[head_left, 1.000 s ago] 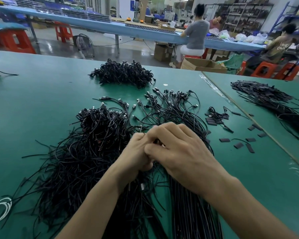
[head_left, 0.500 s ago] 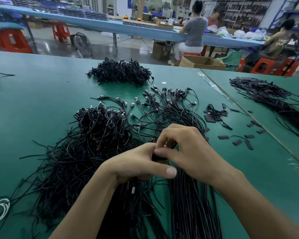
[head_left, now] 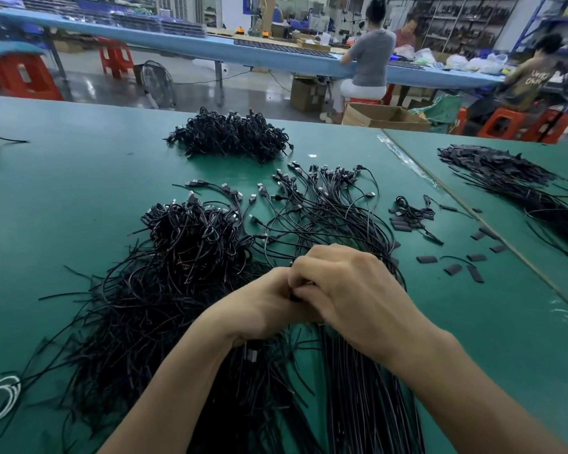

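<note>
At centre frame, the left hand (head_left: pixel 266 306) and right hand (head_left: pixel 351 296) clench together, pinching one black cable (head_left: pixel 296 295), mostly hidden; a bundled heap (head_left: pixel 230 136) at upper centre looks finished; the loose pile (head_left: pixel 164 290) at left seemingly remains.

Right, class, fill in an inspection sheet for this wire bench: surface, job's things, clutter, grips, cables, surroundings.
Surface: green table, a seam on the right.
Job's things: small black piece; wire bundle beneath it.
Clutter: loose sleeves right; tangled heap far side.
Grips: left grip and right grip pinch the small black piece together.
Cables: plugged wires fanned ahead; white cord at left edge.
Surroundings: seated workers at a blue bench, red stools, boxes, a fan.
</note>
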`<state>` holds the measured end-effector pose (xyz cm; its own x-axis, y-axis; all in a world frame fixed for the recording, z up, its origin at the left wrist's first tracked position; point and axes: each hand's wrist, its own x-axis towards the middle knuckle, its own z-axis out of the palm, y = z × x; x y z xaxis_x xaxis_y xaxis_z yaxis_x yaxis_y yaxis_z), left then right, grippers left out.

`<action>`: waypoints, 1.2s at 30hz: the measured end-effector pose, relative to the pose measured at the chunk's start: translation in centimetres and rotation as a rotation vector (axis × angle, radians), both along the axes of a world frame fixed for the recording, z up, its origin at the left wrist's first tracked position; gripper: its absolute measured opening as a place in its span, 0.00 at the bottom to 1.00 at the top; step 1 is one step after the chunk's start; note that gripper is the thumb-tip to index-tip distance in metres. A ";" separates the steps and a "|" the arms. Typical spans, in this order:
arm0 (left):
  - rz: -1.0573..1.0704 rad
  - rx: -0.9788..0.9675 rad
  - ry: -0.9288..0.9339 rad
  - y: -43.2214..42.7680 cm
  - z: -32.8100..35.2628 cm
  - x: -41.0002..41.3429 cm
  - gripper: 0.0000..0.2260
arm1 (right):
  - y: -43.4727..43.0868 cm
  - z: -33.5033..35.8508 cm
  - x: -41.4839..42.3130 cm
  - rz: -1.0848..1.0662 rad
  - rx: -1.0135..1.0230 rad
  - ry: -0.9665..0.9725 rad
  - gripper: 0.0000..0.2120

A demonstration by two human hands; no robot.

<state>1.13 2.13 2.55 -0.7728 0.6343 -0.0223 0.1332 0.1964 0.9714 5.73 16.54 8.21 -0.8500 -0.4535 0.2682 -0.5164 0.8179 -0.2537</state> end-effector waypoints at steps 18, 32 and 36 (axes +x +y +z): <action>0.208 0.230 -0.272 0.6 1.1 0.6 0.16 | 0.6 -2.3 -1.0 -0.307 -0.229 0.185 0.12; 0.395 0.031 0.218 1.2 -0.2 0.2 0.11 | -0.6 -2.4 -1.3 -0.376 -0.773 0.107 0.14; 0.546 -0.137 0.475 0.7 -0.4 0.2 0.17 | -0.8 -2.9 -1.6 -0.346 -0.950 -0.047 0.14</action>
